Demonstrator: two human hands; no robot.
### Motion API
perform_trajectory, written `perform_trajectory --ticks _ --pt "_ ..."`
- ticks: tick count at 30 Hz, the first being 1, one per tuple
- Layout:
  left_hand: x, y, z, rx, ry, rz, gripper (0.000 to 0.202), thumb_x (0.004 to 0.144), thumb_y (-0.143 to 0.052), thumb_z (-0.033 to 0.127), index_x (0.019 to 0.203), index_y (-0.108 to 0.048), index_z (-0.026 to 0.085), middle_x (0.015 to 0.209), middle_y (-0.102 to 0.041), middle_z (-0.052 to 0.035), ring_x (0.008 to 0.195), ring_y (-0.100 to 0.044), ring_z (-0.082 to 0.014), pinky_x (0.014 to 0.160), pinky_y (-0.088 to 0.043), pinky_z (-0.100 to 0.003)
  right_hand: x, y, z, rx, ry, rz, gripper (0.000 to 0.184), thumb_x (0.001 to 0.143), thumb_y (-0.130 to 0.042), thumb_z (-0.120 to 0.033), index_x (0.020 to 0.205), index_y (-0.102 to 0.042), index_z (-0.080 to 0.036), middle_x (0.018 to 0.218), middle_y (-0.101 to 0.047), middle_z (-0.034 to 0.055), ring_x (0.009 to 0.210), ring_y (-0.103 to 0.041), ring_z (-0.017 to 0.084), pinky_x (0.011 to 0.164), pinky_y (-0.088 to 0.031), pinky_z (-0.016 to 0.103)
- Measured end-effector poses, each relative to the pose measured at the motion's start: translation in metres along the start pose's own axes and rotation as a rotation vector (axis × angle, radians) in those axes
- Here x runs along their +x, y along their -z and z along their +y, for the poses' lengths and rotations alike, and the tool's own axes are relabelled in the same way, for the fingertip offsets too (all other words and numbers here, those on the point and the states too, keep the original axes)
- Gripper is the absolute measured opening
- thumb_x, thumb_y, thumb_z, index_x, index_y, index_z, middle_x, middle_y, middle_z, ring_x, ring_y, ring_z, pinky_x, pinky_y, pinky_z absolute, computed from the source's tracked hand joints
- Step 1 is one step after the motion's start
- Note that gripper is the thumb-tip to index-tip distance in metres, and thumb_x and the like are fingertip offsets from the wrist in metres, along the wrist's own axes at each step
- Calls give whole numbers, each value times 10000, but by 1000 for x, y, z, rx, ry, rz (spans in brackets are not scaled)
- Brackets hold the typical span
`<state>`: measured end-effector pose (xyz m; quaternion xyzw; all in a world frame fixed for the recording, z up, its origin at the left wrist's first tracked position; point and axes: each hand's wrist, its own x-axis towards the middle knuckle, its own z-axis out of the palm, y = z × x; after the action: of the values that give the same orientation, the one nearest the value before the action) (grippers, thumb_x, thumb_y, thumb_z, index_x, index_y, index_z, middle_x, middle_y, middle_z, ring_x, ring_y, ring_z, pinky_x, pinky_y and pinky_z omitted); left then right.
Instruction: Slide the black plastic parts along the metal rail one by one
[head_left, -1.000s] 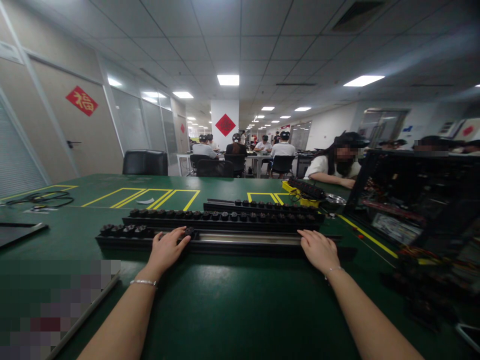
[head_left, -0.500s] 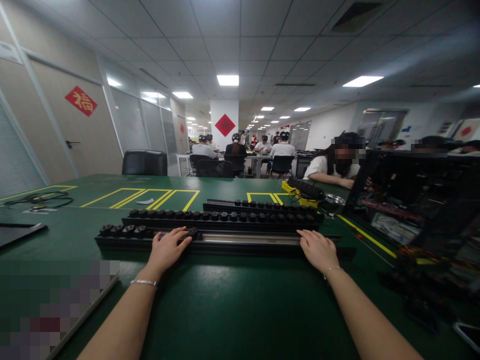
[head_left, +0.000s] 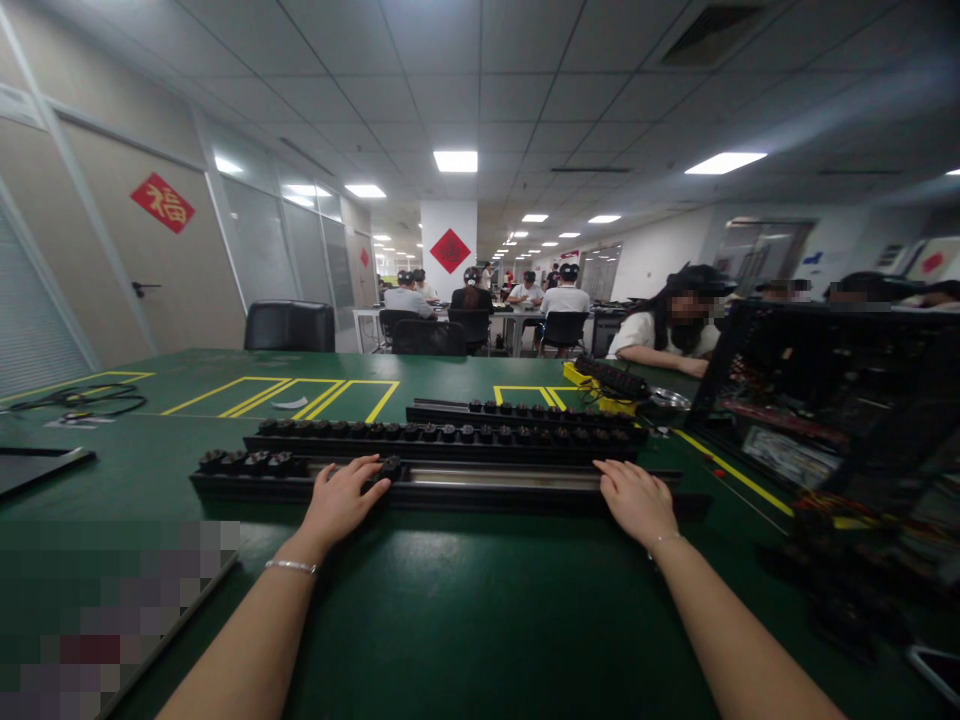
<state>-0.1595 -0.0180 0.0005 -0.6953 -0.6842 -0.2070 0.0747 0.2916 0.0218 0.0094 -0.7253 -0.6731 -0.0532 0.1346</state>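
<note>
A long black rail (head_left: 480,482) with a shiny metal channel lies across the table in front of me. Several round black socket modules (head_left: 257,461) sit in its left end. My left hand (head_left: 343,503) is over the rail's left part, thumb and forefinger closed at a single socket module (head_left: 391,467) in the channel; its other fingers reach over the far edge. Towards the right end, my right hand (head_left: 637,502) grips the rail from above, fingertips on the far side. Behind stands a second rail (head_left: 450,447) with a long row of socket modules.
A third rail (head_left: 442,408) lies farther back. An open computer case (head_left: 795,400) stands at right, with dark parts (head_left: 847,580) before it. Yellow trays (head_left: 619,405) hold a power strip. A cable (head_left: 82,400) lies at left. A co-worker (head_left: 667,330) leans on the table.
My left hand has slid slightly right along the rail, and the single socket module has shifted right with it. My right hand stays in place.
</note>
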Motion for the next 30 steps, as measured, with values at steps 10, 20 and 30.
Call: perform_trajectory --ticks 10,20,30 --pt "1 2 10 -12 12 -16 382 871 -365 507 1079 -591 281 1326 -539 -35 1190 -501 -226 1056 -223 -504 -1 1 -1 28 1 4 494 888 -218 -379 1274 -524 -343 1378 -475 -54 1297 -349 196 1057 -248 453" --pt "1 1 11 -11 -29 -49 423 868 -356 528 1127 -564 266 1343 -524 -40 1193 -503 -223 1052 -248 -485 -2 0 -2 15 -3 27 486 883 -233 -369 1266 -532 -341 1366 -488 -59 1284 -363 191 1052 -255 448" --pt "1 3 13 3 -27 -48 424 870 -348 542 1129 -581 302 1340 -525 -16 1189 -500 -228 1048 -247 -499 -2 0 -1 24 8 21 490 890 -218 -379 1266 -530 -346 1367 -488 -54 1288 -362 199 1049 -256 464"
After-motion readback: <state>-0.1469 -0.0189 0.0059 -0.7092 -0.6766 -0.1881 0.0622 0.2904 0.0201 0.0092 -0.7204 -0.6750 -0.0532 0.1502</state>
